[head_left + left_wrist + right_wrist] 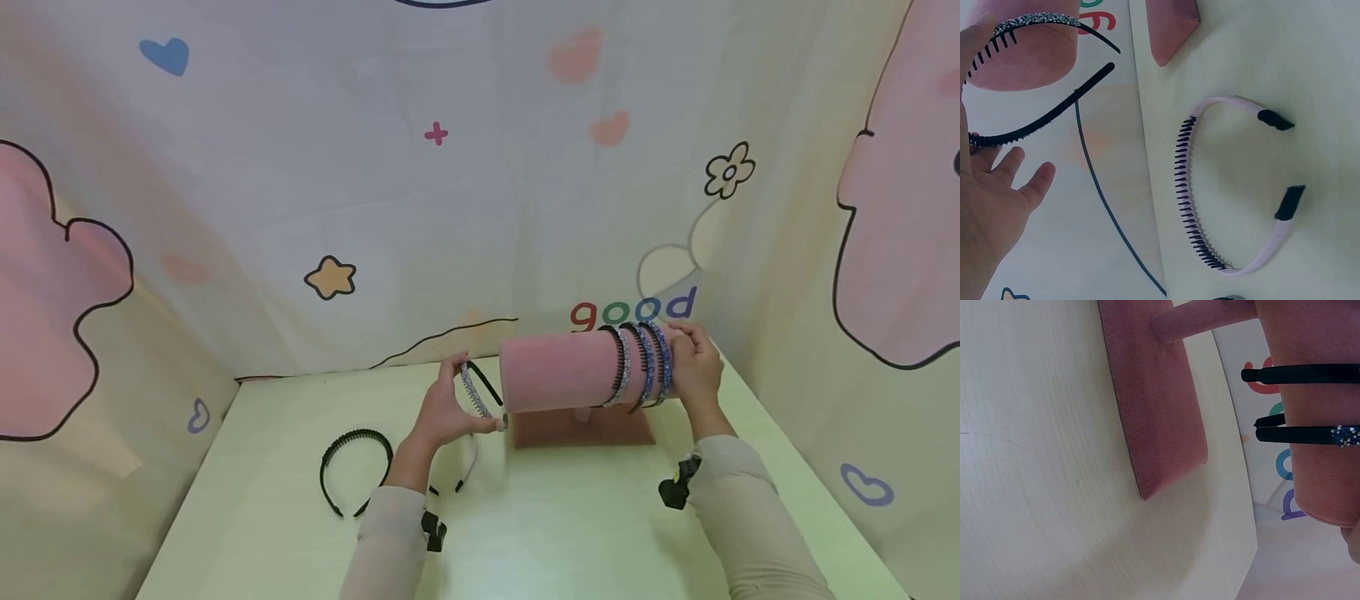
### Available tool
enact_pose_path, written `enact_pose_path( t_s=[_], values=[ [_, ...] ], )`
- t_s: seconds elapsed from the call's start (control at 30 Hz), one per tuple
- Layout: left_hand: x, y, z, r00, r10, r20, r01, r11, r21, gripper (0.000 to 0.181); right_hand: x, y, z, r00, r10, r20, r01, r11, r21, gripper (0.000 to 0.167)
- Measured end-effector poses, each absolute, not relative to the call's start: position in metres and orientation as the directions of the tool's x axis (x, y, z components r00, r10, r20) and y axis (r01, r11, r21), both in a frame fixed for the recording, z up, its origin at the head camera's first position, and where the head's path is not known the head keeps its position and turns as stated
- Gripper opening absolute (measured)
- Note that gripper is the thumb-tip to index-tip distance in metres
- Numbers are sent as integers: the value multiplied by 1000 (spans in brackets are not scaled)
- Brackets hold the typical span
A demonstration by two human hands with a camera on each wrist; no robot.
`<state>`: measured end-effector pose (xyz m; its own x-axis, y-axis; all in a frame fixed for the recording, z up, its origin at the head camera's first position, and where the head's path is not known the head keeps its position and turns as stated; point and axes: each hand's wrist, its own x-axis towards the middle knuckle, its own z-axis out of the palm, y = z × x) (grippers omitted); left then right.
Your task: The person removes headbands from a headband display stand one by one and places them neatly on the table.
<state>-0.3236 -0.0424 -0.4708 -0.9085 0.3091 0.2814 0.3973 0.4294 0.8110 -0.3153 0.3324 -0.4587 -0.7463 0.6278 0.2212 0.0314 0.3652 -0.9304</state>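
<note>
In the head view my left hand (447, 408) pinches a glittery silver headband (474, 392) between thumb and fingers, beside the left end of a pink padded roll (558, 371). The left wrist view shows that headband (1041, 20) with its two tips pointing toward the roll's side; some fingers of the left hand (997, 187) are spread. Several headbands, one silver (621, 367) and others blue (663, 362), sit around the roll's right half. My right hand (697, 371) grips the roll's right end. Only a bit of the right hand (1354, 540) shows in the right wrist view.
The roll stands on a pink base (585, 429) on the pale table (555, 517). A black headband (324, 475) lies at the left, and a light pink toothed headband (1266, 250) lies near the left hand. A printed curtain (480, 208) hangs behind.
</note>
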Motion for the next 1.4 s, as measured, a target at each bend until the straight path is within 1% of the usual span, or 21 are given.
enact_pose_path(
  t_s=[0.2, 0.33, 0.63, 0.77, 0.9, 1.0, 1.23, 1.4],
  values=[
    [-316, -45, -482, -914, 296, 276, 382, 407, 830, 114, -313, 331, -463, -744, 618, 254, 18, 398, -917, 35],
    [-313, -47, -484, -919, 286, 273, 373, 402, 836, 110, -315, 332, -463, -738, 618, 272, 4, 408, -913, 35],
    [-301, -54, -485, -949, 244, 200, 278, 347, 896, 107, -316, 331, -461, -731, 626, 271, 7, 404, -915, 36],
    [-297, -56, -489, -949, 239, 204, 280, 348, 895, 106, -316, 331, -460, -724, 630, 280, 1, 407, -914, 35],
    [-295, -58, -493, -954, 218, 207, 277, 369, 887, 105, -315, 331, -459, -734, 627, 262, 8, 393, -919, 36],
    [-294, -60, -495, -950, 206, 237, 296, 341, 892, 106, -314, 331, -459, -737, 628, 250, 13, 383, -924, 36],
    [-290, -63, -496, -922, 136, 362, 385, 225, 895, 104, -317, 330, -459, -726, 625, 286, -15, 402, -916, 34],
    [-277, -64, -481, -904, 92, 418, 428, 188, 884, 99, -316, 331, -460, -724, 623, 297, -16, 415, -910, 35]
  ],
)
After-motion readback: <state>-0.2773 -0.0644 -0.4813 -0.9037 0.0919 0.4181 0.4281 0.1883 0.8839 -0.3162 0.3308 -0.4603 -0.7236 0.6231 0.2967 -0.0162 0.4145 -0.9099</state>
